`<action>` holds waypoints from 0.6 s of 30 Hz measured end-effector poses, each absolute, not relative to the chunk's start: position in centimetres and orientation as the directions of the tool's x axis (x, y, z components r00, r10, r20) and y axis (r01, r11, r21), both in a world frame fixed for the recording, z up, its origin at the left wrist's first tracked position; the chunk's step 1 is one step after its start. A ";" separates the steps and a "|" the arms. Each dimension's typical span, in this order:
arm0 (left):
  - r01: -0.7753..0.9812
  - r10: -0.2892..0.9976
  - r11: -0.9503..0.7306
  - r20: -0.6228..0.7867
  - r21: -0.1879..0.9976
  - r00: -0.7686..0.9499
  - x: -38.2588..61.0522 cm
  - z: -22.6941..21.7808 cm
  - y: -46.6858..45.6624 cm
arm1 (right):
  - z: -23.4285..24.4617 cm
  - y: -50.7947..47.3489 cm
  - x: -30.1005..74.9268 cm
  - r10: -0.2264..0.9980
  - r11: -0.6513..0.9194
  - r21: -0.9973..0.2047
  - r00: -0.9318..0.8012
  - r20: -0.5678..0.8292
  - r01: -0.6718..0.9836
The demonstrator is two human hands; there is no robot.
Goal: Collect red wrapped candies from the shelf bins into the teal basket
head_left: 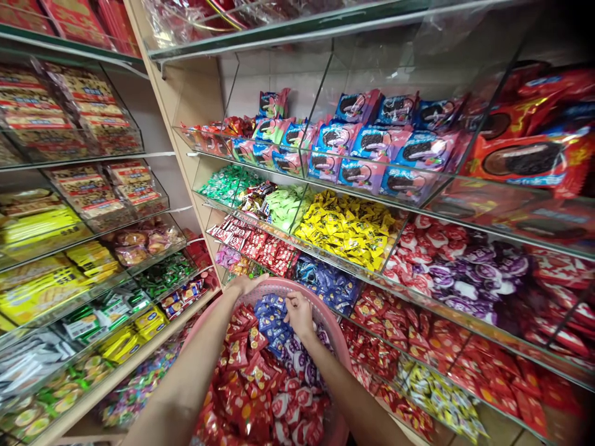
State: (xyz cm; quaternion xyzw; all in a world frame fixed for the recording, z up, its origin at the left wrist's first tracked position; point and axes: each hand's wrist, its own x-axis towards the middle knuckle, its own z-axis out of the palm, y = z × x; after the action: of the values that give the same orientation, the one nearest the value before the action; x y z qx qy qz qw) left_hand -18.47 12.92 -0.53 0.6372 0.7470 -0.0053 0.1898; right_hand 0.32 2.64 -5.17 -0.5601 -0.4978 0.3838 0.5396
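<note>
You stand in what looks like a candy and snack shop: glass shelves (297,32) with clear dividers (325,77) rise before you, stocked in bulk with wrapped yellow candies (348,229), purple sweets (474,279), green sweets (227,184) and blue-and-pink cookie packets (372,142), mostly sorted by kind.

Can read no text surely | blurred lettering on blue-and-pink biscuit packets (374,141) | tiny, unclear print on blue sweets (273,325) in basket (336,337)

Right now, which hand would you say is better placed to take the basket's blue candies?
Probably the right hand: it is by the blue candies, while the left hand is at the basket rim.
</note>
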 end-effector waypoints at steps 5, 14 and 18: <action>0.952 0.926 0.201 -0.363 0.232 -0.107 -18.3 -0.1 12.7 | -5.7 3.3 0.2 0.972 0.024 -1.000 0.236 0.024 0.001; 0.946 0.916 0.220 -0.385 0.237 -0.116 -18.2 0.1 12.5 | -6.0 3.3 0.0 0.969 -0.016 -0.998 0.247 -0.031 -0.065; 0.946 0.915 0.216 -0.389 0.240 -0.110 -18.2 0.1 12.5 | -5.8 3.0 0.1 0.969 0.001 -1.000 0.245 0.005 0.018</action>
State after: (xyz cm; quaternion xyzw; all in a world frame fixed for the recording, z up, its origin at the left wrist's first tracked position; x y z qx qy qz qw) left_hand -18.24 12.53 0.14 0.6252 0.7442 -0.0340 0.2326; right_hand 0.10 3.05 -5.77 -0.5616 -0.4395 0.4292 0.5543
